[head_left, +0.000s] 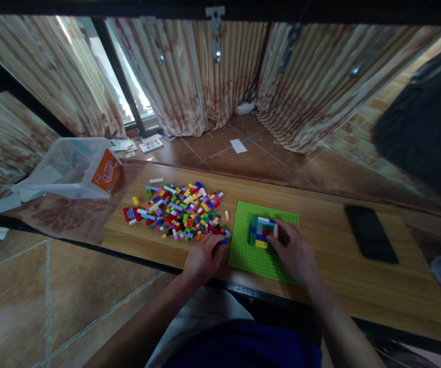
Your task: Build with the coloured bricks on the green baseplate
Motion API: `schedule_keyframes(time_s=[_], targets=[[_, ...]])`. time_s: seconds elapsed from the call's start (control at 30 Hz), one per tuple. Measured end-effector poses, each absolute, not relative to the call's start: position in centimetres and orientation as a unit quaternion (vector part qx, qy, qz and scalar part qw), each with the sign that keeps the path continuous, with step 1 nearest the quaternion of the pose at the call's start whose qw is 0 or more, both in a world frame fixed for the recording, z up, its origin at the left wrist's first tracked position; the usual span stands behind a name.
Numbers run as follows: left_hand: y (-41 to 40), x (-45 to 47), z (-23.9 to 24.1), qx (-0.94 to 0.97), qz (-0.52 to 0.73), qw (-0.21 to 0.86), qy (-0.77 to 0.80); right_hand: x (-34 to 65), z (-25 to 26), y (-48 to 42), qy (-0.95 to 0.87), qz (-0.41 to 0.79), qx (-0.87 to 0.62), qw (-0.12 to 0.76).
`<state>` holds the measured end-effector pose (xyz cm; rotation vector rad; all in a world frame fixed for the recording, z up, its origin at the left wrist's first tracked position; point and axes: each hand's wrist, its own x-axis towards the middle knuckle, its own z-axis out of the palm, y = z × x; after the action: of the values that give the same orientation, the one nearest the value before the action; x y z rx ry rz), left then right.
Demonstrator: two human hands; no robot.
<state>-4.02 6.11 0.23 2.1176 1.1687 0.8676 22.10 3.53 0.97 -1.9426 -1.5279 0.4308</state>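
My left hand (204, 259) is at the near right edge of a pile of mixed toy bricks (182, 207), its fingers bent together around a small blue brick (225, 240). To its right lies a green studded baseplate (239, 255). A low block of blue, green, white, red and yellow bricks (260, 236) stands on that plate. My right hand (295, 250) grips the right side of this brick block, thumb on the near side and fingers on the far side. The fingers partly cover the block's right end.
A black phone (371, 233) lies on the right of the wooden table (327, 245). A clear plastic bin (78, 168) with an orange label stands at the far left. Curtains (205, 76) hang beyond the table, and a sheet of paper (238, 146) lies on the tiled floor.
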Motion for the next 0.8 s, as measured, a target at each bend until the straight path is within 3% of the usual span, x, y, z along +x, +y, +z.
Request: schedule_keyframes(time_s=[0.2, 0.43, 0.8], targets=[[5.9, -4.1, 0.7, 0.781, 0.332, 0.294, 0.439, 23.7, 0.9, 1.2, -0.521, 0.107, -0.758, 0.377], [6.0, -2.9, 2.2, 0.792, 0.346, 0.301, 0.403, 28.1, -1.3, -2.0, -0.497, -0.035, -0.793, 0.351], [9.0, 1.7, 2.4, 0.823, 0.326, 0.282, 0.371, 28.3, -2.0, -2.1, -0.516, -0.047, -0.778, 0.355]])
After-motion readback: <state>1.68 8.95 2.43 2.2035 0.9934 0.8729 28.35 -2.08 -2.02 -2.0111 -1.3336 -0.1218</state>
